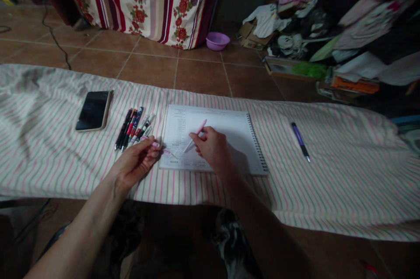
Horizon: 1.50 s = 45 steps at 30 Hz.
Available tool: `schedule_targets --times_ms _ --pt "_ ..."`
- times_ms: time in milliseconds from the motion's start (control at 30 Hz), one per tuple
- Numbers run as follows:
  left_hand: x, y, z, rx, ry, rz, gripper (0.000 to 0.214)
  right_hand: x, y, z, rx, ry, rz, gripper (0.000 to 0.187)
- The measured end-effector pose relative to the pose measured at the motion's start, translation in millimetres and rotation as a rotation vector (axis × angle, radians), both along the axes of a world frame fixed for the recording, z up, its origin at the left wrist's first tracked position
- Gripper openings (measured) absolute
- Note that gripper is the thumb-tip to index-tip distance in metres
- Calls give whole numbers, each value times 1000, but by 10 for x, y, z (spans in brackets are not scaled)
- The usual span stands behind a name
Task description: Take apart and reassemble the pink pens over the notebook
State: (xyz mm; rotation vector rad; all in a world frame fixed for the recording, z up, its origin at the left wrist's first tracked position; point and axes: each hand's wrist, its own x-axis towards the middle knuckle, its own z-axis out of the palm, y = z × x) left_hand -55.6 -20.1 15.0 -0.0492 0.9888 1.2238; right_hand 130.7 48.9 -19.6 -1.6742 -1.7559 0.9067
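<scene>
My right hand is closed round a pink and white pen, tilted with its lower white end down at the notebook page. Under it lies an open spiral notebook with a printed panel on the left and a blank page area. My left hand is pinched on a slim pink pen piece just left of the notebook. A second small pink and white piece shows beyond its fingertips over the notebook's left edge; whether it joins the first I cannot tell. Several pens lie in a bunch by that hand.
A dark-screened phone lies at the left on the striped cloth. To the right rests a purple and black pen. Beyond are a tiled floor, a purple basin, a floral curtain and piled clothes.
</scene>
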Motion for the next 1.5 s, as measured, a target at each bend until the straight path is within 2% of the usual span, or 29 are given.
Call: schedule_targets --times_ms 200,300,433,533,633,767,867,1000,1133,1300,1500 --pt "-12 11 -9 -14 6 -17 26 0 -3 -7 -4 18 -12 35" --pt "-17 14 -31 -9 41 -23 23 8 -18 38 27 -18 9 29" --pt "-15 -3 -60 41 174 -44 17 -6 -60 136 136 -181 63 18" --pt "-12 -25 -81 84 287 -65 13 -46 -106 192 167 -178 127 12" --pt "-5 -51 -85 97 432 -76 9 -96 -156 217 164 -90 252 8" --pt "4 -93 -49 79 576 -98 16 -139 -208 205 164 -33 460 6" --pt "-1 -128 -27 92 647 -116 20 -145 -232 161 204 -95 534 9" --pt "-7 -159 -36 100 740 -196 25 -149 -257 103 250 -224 576 15" --pt "20 -164 -46 64 773 -213 29 -164 -273 110 257 -314 607 13" --pt "65 -169 -61 85 762 -249 54 -180 -274 147 255 -377 643 9" --pt "47 -175 -113 131 811 -282 43 -194 -276 153 251 -385 637 6"
